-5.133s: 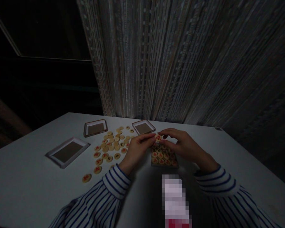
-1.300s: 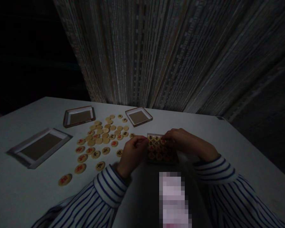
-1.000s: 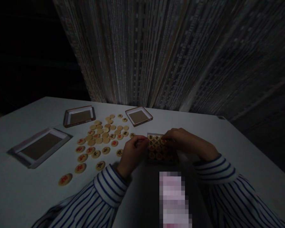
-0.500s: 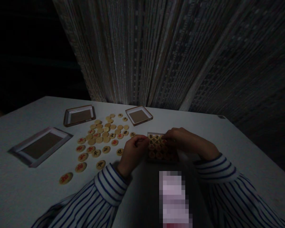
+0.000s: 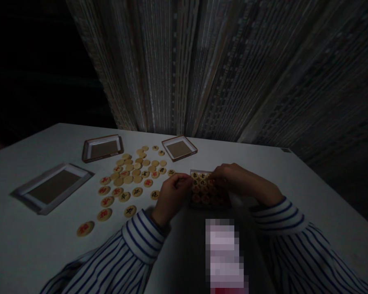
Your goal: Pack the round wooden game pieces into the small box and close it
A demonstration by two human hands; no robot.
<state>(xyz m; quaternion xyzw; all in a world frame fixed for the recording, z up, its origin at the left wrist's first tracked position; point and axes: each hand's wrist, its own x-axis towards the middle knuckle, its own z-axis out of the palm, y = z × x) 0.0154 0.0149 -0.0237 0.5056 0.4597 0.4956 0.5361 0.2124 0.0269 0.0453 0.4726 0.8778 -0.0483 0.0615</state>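
In front of me lies a shallow box filled with rows of round Chinese chess pieces, some marked in red, some in black. My left hand is curled at the box's left edge, fingertips pressed together; whatever it may pinch is hidden. Over the box's right side, my right hand bends down with its fingers together on the pieces. The hand covers that part of the box, and a piece under the fingertips cannot be made out clearly.
Loose Chinese chess pieces spread over the white table to the left, some face down. Three shallow open box parts stand beyond and beside them: one at far left, one behind, one near the curtain. A curtain hangs behind.
Almost nothing differs. Both hands stay at the box, the right fingers shifting very slightly, and the loose pieces lie as before.
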